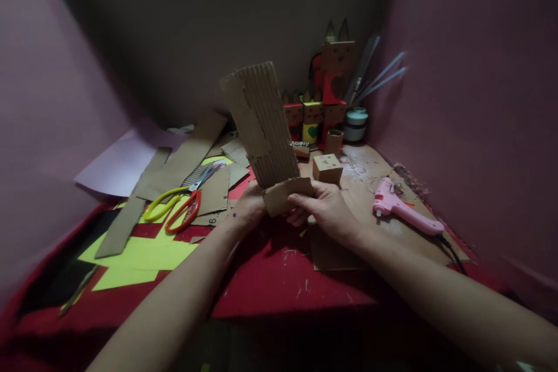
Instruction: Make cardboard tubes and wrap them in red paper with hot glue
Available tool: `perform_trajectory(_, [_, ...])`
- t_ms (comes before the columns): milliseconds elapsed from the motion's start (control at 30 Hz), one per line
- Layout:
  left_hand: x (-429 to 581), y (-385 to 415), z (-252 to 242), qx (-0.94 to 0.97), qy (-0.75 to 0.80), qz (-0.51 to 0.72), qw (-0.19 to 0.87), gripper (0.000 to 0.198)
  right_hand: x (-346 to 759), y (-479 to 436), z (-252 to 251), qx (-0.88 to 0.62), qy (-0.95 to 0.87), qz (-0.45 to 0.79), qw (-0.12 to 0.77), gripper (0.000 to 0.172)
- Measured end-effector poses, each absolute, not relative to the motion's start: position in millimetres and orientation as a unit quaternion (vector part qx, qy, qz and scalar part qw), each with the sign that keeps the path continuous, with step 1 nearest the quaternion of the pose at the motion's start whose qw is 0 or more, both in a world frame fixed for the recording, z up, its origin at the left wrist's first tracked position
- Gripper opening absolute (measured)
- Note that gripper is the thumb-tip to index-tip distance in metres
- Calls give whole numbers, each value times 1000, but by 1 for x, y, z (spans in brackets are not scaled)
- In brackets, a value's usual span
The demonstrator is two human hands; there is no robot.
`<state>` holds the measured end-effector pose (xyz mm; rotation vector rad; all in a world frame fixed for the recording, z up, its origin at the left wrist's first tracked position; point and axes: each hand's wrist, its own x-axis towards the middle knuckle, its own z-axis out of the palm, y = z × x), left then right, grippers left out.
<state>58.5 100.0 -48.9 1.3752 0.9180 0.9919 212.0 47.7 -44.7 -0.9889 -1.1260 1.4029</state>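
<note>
My left hand is closed at the lower end of a long ribbed cardboard strip, its fingers mostly hidden behind the cardboard. The strip stands up at a slight tilt, its top layer partly peeled so the corrugation shows. Across its base lies a smaller, plain cardboard piece. My right hand pinches that piece at its right end, thumb in front and the other fingers behind or below. Whether the two pieces are joined I cannot tell. Just right of my hands sits a small cardboard box with a drawn face.
Scissors with yellow and red handles lie left, among cardboard scraps and yellow paper. A pink glue gun with a cord rests right. Decorated cardboard figures, a teal-lidded jar and glue sticks stand behind.
</note>
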Motion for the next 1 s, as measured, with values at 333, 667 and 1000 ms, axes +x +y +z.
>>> perform_trajectory(333, [55,109,-52,609,355,391,592,34,220,59,-50,-438,-373,677,459,26])
perform_trajectory(667, [50,113,-46,576,409,427,565,30,217,56,-51,-324,-399,713,477,27])
perform_trajectory(1000, [53,104,-45,598,424,343,586,25,212,53,-49,-404,-485,590,503,25])
